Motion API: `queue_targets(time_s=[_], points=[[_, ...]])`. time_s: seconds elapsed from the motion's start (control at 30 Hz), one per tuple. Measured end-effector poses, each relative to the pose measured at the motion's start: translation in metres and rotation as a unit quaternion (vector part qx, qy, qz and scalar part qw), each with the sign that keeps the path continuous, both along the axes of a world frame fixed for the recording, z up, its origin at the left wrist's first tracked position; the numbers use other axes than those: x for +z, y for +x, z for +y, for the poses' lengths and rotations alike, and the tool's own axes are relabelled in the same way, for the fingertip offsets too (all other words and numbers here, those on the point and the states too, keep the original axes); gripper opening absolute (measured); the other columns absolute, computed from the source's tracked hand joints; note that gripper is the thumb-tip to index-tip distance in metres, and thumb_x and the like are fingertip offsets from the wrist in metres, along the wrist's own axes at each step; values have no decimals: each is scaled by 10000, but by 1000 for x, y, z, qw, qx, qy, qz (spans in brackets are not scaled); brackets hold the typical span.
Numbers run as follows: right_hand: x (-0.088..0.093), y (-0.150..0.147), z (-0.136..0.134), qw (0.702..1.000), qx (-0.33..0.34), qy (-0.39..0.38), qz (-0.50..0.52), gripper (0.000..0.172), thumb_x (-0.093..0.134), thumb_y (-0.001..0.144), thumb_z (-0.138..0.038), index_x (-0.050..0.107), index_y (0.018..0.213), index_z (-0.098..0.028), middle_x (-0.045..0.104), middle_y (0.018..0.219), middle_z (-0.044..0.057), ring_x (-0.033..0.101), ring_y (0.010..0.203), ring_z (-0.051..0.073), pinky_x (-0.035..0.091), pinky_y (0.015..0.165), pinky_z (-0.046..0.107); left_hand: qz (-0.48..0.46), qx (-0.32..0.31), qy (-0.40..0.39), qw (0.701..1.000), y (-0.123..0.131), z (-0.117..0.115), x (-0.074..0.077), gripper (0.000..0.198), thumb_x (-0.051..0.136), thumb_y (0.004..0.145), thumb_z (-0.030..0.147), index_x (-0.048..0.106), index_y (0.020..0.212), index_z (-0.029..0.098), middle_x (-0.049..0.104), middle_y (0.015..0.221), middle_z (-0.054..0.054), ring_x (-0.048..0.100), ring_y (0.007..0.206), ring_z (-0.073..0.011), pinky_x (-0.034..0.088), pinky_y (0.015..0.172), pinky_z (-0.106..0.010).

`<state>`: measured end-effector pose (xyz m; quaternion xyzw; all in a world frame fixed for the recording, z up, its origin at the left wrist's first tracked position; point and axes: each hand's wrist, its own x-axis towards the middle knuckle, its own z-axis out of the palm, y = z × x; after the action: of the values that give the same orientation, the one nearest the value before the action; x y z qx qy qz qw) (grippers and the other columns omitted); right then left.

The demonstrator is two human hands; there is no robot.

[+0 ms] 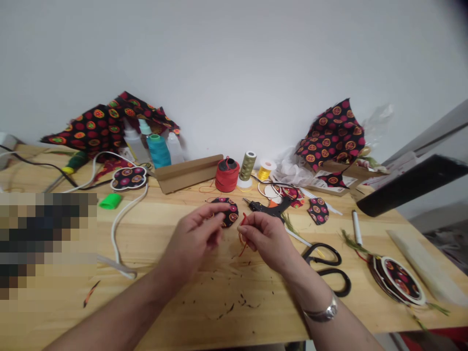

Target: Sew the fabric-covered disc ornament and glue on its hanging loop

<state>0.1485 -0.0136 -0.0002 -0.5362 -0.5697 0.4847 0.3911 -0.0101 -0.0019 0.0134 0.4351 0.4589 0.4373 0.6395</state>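
My left hand [199, 233] hovers over the wooden table [190, 302], its fingers pinched on a thin red thread beside a small flower-shaped patch of black fabric with pink circles [227, 211]. My right hand [263, 236] is closed on the same red thread [243, 240], which loops down between the two hands. A silver bracelet sits on the right wrist. A black glue gun [268, 208] lies just beyond the right hand.
Black scissors [326, 267] lie to the right. A red thread spool [227, 175], olive spool [247, 168], yellow spool [265, 170] and teal spool [159, 150] stand behind. Patterned fabric heaps [109, 122] lie at the back. A white cord [120, 219] runs on the left.
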Motion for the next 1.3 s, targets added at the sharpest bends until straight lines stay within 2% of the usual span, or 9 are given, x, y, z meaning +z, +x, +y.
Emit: queue_targets(time_s=[0.03,0.1,0.23,0.4,0.6,0.7,0.8,1.03,1.3], points=[[0,0,0,1000,-1,0,6,138,547,762,-245,498,651,-178,471,531,-49,366,452,68,292,436,192,15,-55,-24,998,2,-1,-2,315,563,766,290,605,1043,145,499,425,61,356,379,-56,225,389,-169],[0,0,0,1000,-4,1,12,132,544,760,-231,498,649,-177,446,513,-59,360,449,66,284,432,189,24,-119,-48,991,5,-3,-6,384,536,778,305,567,1129,152,538,438,48,358,363,-60,226,388,-175],[0,0,0,1000,-8,-3,15,113,550,751,-220,515,654,-174,443,508,-64,360,447,65,281,430,188,30,-152,-19,988,7,-4,-13,367,549,761,274,582,1106,153,583,536,29,432,426,-76,279,417,-189],[0,-1,1,1000,-6,-9,3,119,570,738,-238,531,647,-173,464,509,-59,368,446,68,280,432,194,83,-139,18,987,8,-3,-8,261,612,709,276,662,923,137,580,605,26,472,526,-96,344,495,-209],[-2,0,1,1000,-3,-7,8,126,575,745,-257,531,662,-174,448,511,-59,377,453,70,289,431,192,155,-97,76,980,7,-4,-6,180,606,715,287,713,818,185,603,608,28,457,529,-107,318,493,-214],[1,0,1,1000,-5,-11,18,134,579,743,-267,534,662,-172,463,528,-53,381,456,69,300,432,193,166,-88,70,980,5,-3,-9,182,605,716,301,726,801,196,563,543,39,430,502,-106,296,480,-217],[4,-1,2,999,-8,-13,32,136,585,738,-266,532,661,-167,473,532,-51,380,453,63,304,433,192,135,-98,30,985,3,-1,-13,190,619,708,316,728,788,183,515,498,45,400,477,-97,282,470,-217],[6,-1,2,996,-13,-36,85,166,615,710,-290,523,665,-159,461,488,-66,366,412,45,277,402,181,17,-110,-43,993,2,1,-15,154,679,672,296,721,743,166,563,579,20,404,497,-70,303,482,-201],[8,4,2,981,21,-94,168,234,681,660,-333,540,682,-148,480,492,-64,376,389,31,243,371,166,17,-130,-39,991,1,0,-14,149,685,667,297,719,745,176,576,578,19,431,508,-81,317,489,-206]])
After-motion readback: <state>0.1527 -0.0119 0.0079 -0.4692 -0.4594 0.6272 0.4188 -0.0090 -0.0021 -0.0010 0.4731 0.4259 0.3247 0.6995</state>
